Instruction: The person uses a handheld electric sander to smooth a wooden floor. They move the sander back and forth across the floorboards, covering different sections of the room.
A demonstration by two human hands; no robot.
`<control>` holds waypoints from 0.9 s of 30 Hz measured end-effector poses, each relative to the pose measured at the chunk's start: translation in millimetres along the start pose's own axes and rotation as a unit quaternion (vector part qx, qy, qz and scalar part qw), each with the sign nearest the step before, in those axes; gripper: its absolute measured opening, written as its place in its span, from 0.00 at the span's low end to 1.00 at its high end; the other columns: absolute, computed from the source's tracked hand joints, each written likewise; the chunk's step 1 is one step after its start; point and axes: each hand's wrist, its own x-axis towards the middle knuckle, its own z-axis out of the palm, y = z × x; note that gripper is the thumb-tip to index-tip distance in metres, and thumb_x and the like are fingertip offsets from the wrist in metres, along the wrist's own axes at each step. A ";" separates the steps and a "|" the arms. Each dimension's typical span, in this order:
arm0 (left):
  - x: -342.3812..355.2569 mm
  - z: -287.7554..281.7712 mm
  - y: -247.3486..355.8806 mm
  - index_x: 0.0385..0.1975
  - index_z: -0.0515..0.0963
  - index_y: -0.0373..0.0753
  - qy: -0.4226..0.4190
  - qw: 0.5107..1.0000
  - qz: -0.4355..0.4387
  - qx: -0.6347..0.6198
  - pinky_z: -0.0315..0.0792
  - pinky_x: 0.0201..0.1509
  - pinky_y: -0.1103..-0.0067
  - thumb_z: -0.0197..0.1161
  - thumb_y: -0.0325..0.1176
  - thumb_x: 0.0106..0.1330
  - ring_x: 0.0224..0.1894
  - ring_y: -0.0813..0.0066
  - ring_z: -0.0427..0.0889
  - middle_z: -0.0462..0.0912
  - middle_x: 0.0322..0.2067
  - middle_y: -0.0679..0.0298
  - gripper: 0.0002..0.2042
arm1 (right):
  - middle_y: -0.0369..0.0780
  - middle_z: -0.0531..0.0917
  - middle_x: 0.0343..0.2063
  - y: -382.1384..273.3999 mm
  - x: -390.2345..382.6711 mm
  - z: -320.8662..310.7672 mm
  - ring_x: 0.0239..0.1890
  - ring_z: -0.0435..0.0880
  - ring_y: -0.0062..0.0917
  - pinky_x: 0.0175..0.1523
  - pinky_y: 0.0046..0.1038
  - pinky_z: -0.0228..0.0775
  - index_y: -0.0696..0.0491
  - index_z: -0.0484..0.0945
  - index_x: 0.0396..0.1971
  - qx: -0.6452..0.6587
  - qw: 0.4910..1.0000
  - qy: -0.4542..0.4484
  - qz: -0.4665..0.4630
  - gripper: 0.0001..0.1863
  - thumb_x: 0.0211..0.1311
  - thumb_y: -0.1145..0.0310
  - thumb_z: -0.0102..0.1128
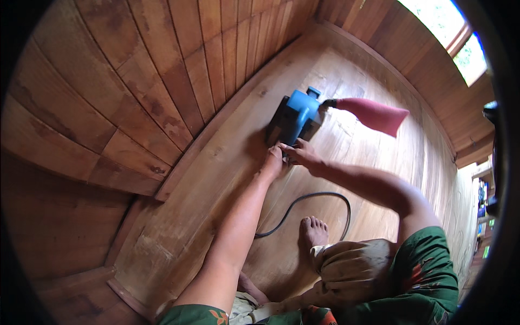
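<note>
A blue and black belt sander [303, 108] stands on the wooden floor in front of me, beside the plank wall. From its right side sticks out a pink cloth dust bag [374, 114] on a short black neck. My left hand [275, 157] is closed on the near end of the sander's handle. Right up against it, my right hand [302, 153] has its fingers bent round the same end. The hands partly hide the handle, and the underside of the sander cannot be seen.
A dark power cord [319, 194] loops over the wooden floor [211, 179] near my bare foot [315, 232]. The plank wall [146, 81] with its base trim runs along the left. Another wooden wall [401, 49] with window openings closes off the far right.
</note>
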 end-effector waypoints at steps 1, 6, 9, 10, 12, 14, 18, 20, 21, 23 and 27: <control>-4.6 -5.4 5.3 0.49 0.78 0.37 -0.004 1.000 -0.009 0.023 0.81 0.52 0.59 0.66 0.23 0.61 0.50 0.45 0.87 0.86 0.46 0.45 0.16 | 0.35 0.85 0.39 5.1 3.8 11.6 0.39 0.81 0.20 0.43 0.28 0.75 0.52 0.82 0.52 0.045 0.997 0.037 -0.042 0.23 0.69 0.50 0.71; -47.5 -24.9 -2.3 0.49 0.77 0.35 0.068 0.985 -0.036 0.153 0.81 0.49 0.57 0.65 0.29 0.69 0.47 0.42 0.87 0.87 0.43 0.45 0.12 | 0.35 0.85 0.39 22.6 34.6 37.2 0.39 0.79 0.20 0.45 0.28 0.72 0.54 0.80 0.49 0.181 0.972 0.112 -0.098 0.22 0.69 0.51 0.71; -93.8 -38.2 -46.0 0.45 0.79 0.36 0.040 0.982 -0.139 0.118 0.78 0.38 0.62 0.62 0.33 0.75 0.35 0.51 0.87 0.87 0.32 0.51 0.08 | 0.34 0.83 0.37 29.0 61.8 34.0 0.38 0.78 0.19 0.44 0.27 0.71 0.54 0.78 0.47 0.172 0.968 0.123 -0.134 0.21 0.70 0.52 0.69; -108.8 -40.1 -62.2 0.44 0.79 0.37 0.012 0.977 -0.208 0.043 0.77 0.32 0.66 0.61 0.36 0.77 0.28 0.59 0.87 0.86 0.28 0.55 0.09 | 0.34 0.83 0.37 34.7 69.7 32.0 0.38 0.77 0.19 0.43 0.27 0.71 0.54 0.78 0.48 0.170 0.967 0.131 -0.137 0.21 0.70 0.52 0.69; -140.8 -35.8 -80.7 0.39 0.80 0.39 0.023 0.953 -0.290 -0.086 0.66 0.23 0.79 0.59 0.45 0.81 0.19 0.80 0.74 0.78 0.20 0.67 0.15 | 0.33 0.82 0.36 41.7 90.0 25.6 0.38 0.77 0.18 0.42 0.25 0.70 0.52 0.77 0.48 0.160 0.963 0.134 -0.172 0.20 0.71 0.51 0.68; -164.0 -23.7 -83.7 0.38 0.78 0.40 0.026 0.921 -0.285 -0.265 0.59 0.21 0.83 0.57 0.47 0.82 0.18 0.85 0.67 0.72 0.19 0.72 0.16 | 0.31 0.83 0.37 47.1 108.4 13.3 0.37 0.77 0.17 0.41 0.24 0.69 0.50 0.78 0.49 0.124 0.968 0.138 -0.168 0.20 0.73 0.49 0.66; -164.9 3.9 -67.2 0.40 0.76 0.40 0.044 0.841 -0.276 -0.463 0.52 0.20 0.86 0.56 0.51 0.82 0.18 0.89 0.59 0.64 0.19 0.77 0.18 | 0.35 0.82 0.37 49.8 134.4 2.2 0.41 0.78 0.23 0.49 0.31 0.73 0.55 0.77 0.50 0.109 0.955 0.155 -0.230 0.21 0.72 0.52 0.67; -156.1 13.3 -61.0 0.43 0.75 0.39 0.047 0.816 -0.263 -0.512 0.54 0.20 0.86 0.55 0.51 0.82 0.17 0.88 0.59 0.65 0.19 0.76 0.18 | 0.41 0.86 0.37 46.8 143.8 3.8 0.42 0.84 0.29 0.50 0.34 0.75 0.56 0.78 0.49 0.052 0.946 0.233 -0.220 0.22 0.73 0.50 0.64; -153.6 15.8 -60.8 0.43 0.75 0.40 0.045 0.803 -0.258 -0.536 0.54 0.20 0.86 0.55 0.50 0.83 0.17 0.88 0.59 0.65 0.19 0.75 0.18 | 0.39 0.86 0.36 46.4 149.0 7.4 0.41 0.84 0.27 0.49 0.33 0.75 0.56 0.78 0.47 0.037 0.936 0.271 -0.220 0.22 0.74 0.50 0.64; -152.2 15.7 -64.9 0.43 0.75 0.40 0.040 0.782 -0.245 -0.572 0.54 0.21 0.86 0.53 0.48 0.83 0.17 0.86 0.59 0.64 0.19 0.74 0.16 | 0.40 0.86 0.33 43.6 158.1 12.8 0.37 0.86 0.27 0.46 0.34 0.76 0.56 0.79 0.46 0.024 0.921 0.325 -0.213 0.22 0.75 0.49 0.61; -146.4 13.4 -87.3 0.43 0.76 0.40 0.013 0.776 -0.220 -0.591 0.53 0.21 0.86 0.53 0.47 0.84 0.17 0.87 0.59 0.64 0.19 0.75 0.16 | 0.58 0.87 0.48 32.1 190.7 -3.8 0.55 0.85 0.55 0.61 0.48 0.74 0.57 0.78 0.57 0.014 0.906 0.369 -0.206 0.29 0.74 0.45 0.56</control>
